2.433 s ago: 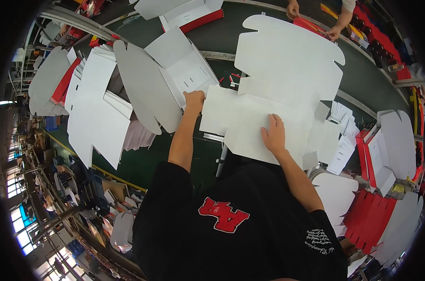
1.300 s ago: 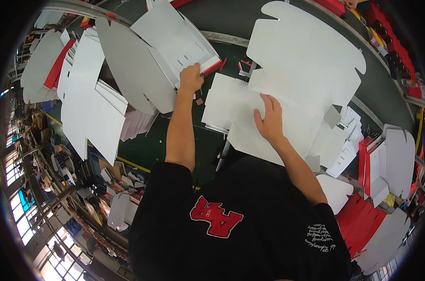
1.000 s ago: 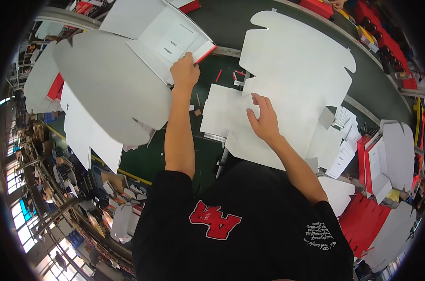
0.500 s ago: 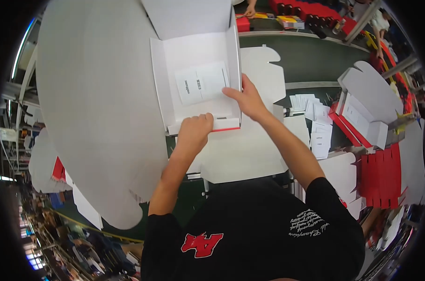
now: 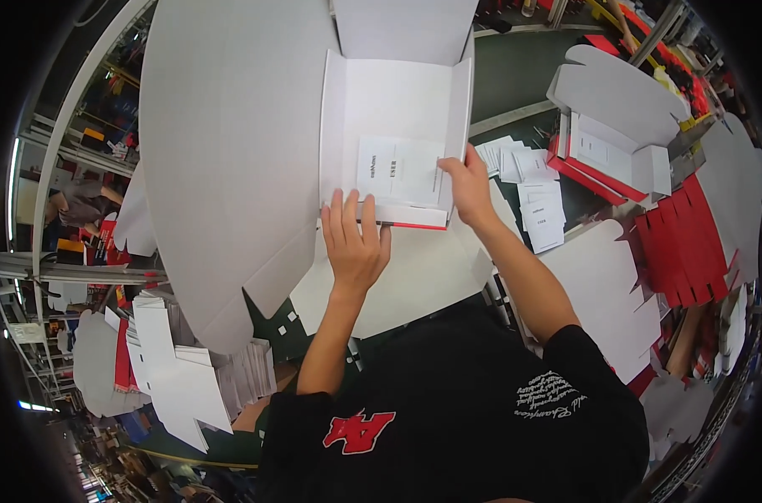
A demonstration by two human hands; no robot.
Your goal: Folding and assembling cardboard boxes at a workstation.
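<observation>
An open cardboard box (image 5: 397, 92), white inside with a red outer edge, stands before me with its lid raised at the far side. A white user booklet (image 5: 406, 176) lies flat in it, close to the near wall. My left hand (image 5: 356, 247) rests at the near wall, its fingers stretched out and spread over the top edge. At the right wall, my right hand (image 5: 473, 193) grips the box, thumb over the inside near the booklet and fingers hidden outside. Beneath the box lies a flat white cardboard blank (image 5: 406, 289).
A large white cardboard sheet (image 5: 230, 151) stands along the left. To the right are loose white booklets (image 5: 540, 205), another open red-and-white box (image 5: 607, 159) and red slotted cardboard (image 5: 683, 243). Folded white cardboard pieces (image 5: 179, 360) are stacked at the lower left.
My left fingers have gone from curled on the near wall to stretched out over it. The booklet now sits straighter and nearer that wall. The whole view has shifted.
</observation>
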